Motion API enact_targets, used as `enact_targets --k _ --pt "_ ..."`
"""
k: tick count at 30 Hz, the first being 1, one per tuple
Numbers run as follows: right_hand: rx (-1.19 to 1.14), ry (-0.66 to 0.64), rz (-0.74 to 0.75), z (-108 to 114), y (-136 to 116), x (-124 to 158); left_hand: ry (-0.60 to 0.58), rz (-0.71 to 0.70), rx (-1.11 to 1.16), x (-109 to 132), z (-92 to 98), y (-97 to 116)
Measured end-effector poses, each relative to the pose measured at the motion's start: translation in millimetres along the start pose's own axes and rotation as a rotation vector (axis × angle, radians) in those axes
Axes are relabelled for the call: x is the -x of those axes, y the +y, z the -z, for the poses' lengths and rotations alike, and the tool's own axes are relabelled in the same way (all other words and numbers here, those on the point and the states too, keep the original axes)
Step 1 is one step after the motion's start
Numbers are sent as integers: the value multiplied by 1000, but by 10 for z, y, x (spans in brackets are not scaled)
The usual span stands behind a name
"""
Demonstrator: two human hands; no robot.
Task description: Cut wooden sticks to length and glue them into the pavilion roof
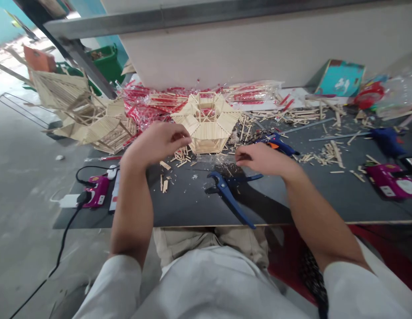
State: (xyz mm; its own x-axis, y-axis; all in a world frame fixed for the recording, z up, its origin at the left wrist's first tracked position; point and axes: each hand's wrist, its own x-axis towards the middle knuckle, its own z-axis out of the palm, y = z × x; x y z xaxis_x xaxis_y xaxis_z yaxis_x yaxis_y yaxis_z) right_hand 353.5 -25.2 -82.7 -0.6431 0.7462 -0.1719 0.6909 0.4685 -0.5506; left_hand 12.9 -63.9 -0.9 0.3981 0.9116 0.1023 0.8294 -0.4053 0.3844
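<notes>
A small wooden-stick model (210, 133) with slatted, sloping roof panels stands at the middle of the table. My left hand (162, 141) hovers at its left side, fingers bent and thumb a little apart from them. Nothing shows in that hand, and whether its fingertips touch the model I cannot tell. To the model's right, my right hand (262, 158) is loosely curled above the table, a gap showing between thumb and fingers. Below the hands lies a blue cutter (229, 195) with its handles spread. A blue glue gun (280, 144) rests just behind my right hand.
A larger stick model (93, 119) stands at the left. Red-and-clear plastic packets (149, 99) line the wall. Cut stick pieces (325, 155) litter the table (182, 208). Magenta power sockets (97, 191) sit at the left edge, and another magenta socket box (390, 180) at the right.
</notes>
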Motion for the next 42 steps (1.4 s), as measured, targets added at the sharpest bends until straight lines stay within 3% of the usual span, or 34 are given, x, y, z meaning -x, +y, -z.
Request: enact_targets --k 4,7,10,14,18,21,32,42 --pt "-45 113 32 540 -236 120 145 5 57 -171 141 -27" --pt "-11 212 6 837 -346 36 256 -9 174 -344 15 -130" --pt "-29 202 -11 955 -249 -167 302 -6 342 -526 -207 -299" --pt "-52 186 -35 930 64 -423 355 29 495 -679 -411 -498" --pt "-43 298 -59 886 249 -495 261 44 570 -699 -455 -551" --pt "-34 339 -65 877 250 -469 250 39 544 -709 -489 -528" --pt "-153 534 -64 774 153 -519 382 -4 550 -793 -652 -484" --pt "-231 543 -54 744 253 -518 408 5 502 -807 -710 -479"
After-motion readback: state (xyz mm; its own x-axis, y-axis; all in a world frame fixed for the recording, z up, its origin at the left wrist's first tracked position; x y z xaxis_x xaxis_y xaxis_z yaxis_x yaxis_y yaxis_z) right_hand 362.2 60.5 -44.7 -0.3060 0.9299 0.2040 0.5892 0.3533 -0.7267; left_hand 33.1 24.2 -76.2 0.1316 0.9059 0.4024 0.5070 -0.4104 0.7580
